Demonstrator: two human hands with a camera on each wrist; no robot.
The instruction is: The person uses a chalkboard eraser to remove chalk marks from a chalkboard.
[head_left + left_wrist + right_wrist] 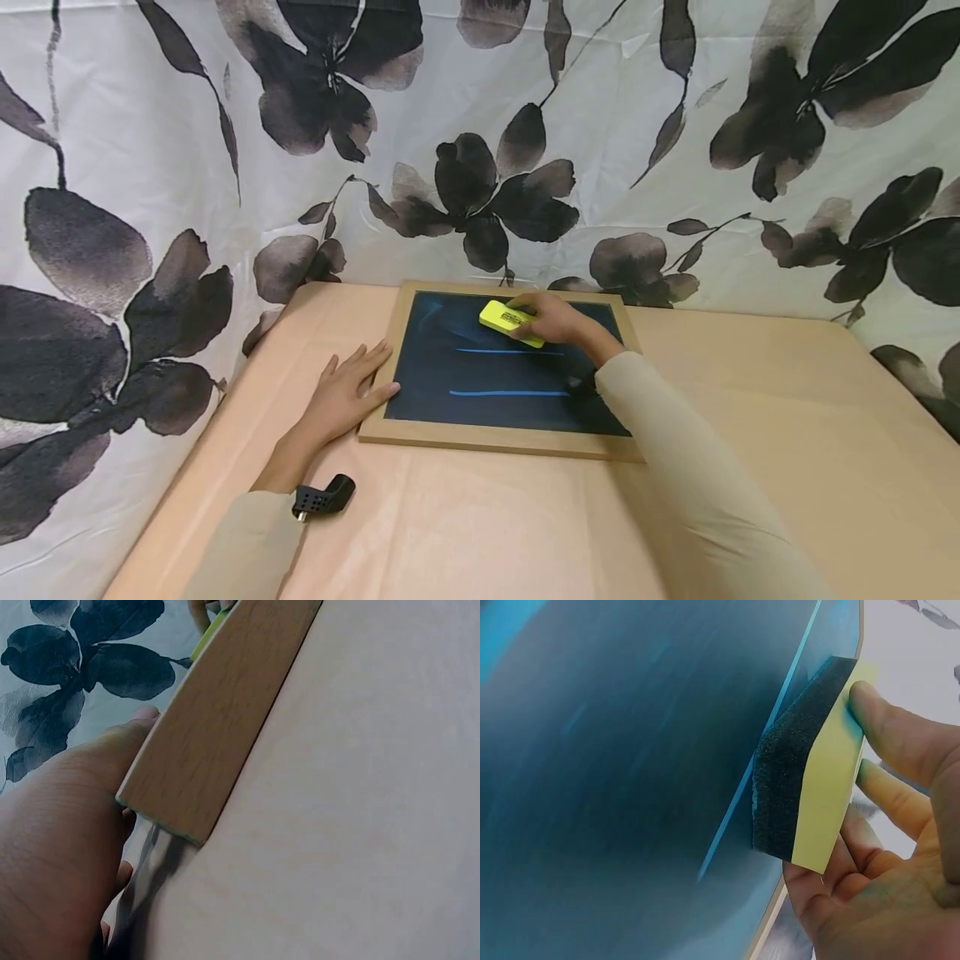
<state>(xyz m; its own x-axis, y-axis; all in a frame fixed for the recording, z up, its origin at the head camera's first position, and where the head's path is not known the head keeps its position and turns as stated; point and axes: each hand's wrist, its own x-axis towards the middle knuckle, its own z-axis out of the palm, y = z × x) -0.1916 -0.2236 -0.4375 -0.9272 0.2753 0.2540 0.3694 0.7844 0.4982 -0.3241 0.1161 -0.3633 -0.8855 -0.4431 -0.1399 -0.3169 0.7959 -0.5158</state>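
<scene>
A small chalkboard (423, 367) in a wooden frame (480, 439) lies on the table. Two blue chalk lines (506, 393) run across it, with faint blue smears near its upper left. My right hand (558, 319) grips a yellow eraser (497, 317) over the upper part of the board, just above the upper line. In the right wrist view, the eraser's dark felt (784, 780) faces the board beside a blue line, and blue dust marks the fingers. My left hand (341, 398) rests against the frame's left side, fingers extended, thumb on the wood.
A peach-coloured table covering (465, 525) spreads around the board. Behind it and at the left hangs a white cloth with dark flowers (615, 100). A black wrist device (324, 496) sticks out from the left sleeve. The right forearm crosses the board's right edge.
</scene>
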